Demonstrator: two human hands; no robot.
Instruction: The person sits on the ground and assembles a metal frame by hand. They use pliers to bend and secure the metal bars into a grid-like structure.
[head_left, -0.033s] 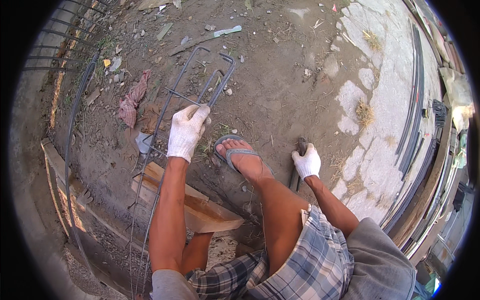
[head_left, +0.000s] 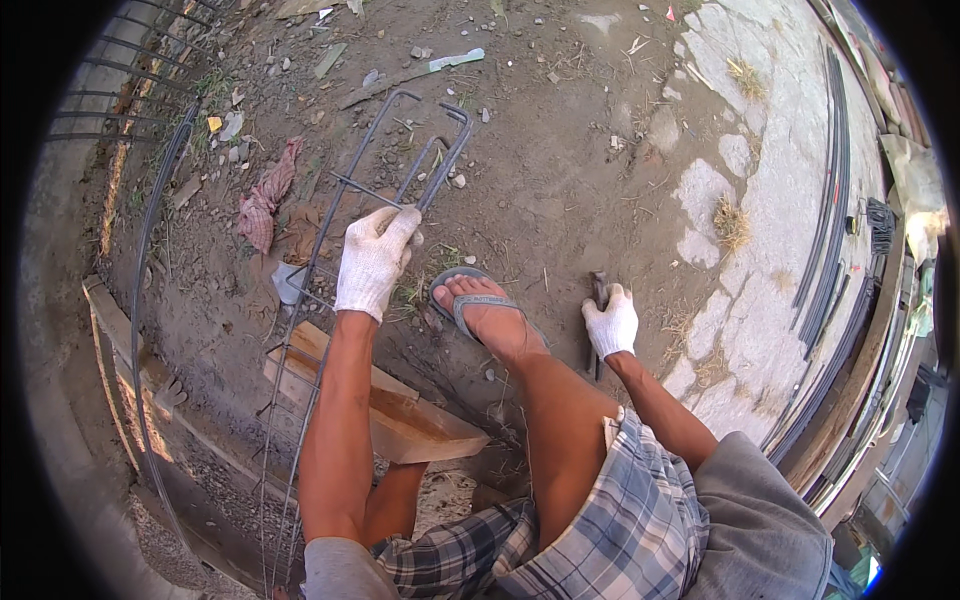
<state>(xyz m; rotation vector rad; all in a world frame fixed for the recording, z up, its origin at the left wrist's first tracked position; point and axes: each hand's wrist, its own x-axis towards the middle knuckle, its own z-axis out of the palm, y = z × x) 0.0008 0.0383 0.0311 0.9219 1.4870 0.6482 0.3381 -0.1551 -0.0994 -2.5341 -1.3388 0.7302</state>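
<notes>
Left edge from where I stand: dark steel grid (head_left: 120,92), then a long bent bar (head_left: 145,240) on the dirt, then a crumpled reddish cloth (head_left: 268,200).

Next, the rebar cage (head_left: 342,181): long, narrow, running from bare dirt back past the forearm, its lower stretch beside the wooden piece (head_left: 415,420). Bars hooked at the far end, cross-ties spaced along it.

Left hand (head_left: 375,262), white knit glove, is closed on the cage near that hooked end, thumb and fingers round the bar. Handling guess: each bar stiff, whole frame moderately heavy and long, so it'd swing or twist if lifted from one end. Not fragile; joints may rack a bit if loose. Glove should help against slip and rough ends. Best hold: long bars near a cross-tie, one hand each side of mid-length for a lift; keep off the cut tips.

Sandalled foot (head_left: 485,305) planted between the hands.

Right hand (head_left: 611,322), same glove, wrapped round a dark metal tool (head_left: 599,287), head up, handles down. Pincers, probably; can't tell if its jaws are apart.

Far right: loose bars (head_left: 833,190) on broken concrete (head_left: 735,330).
</notes>
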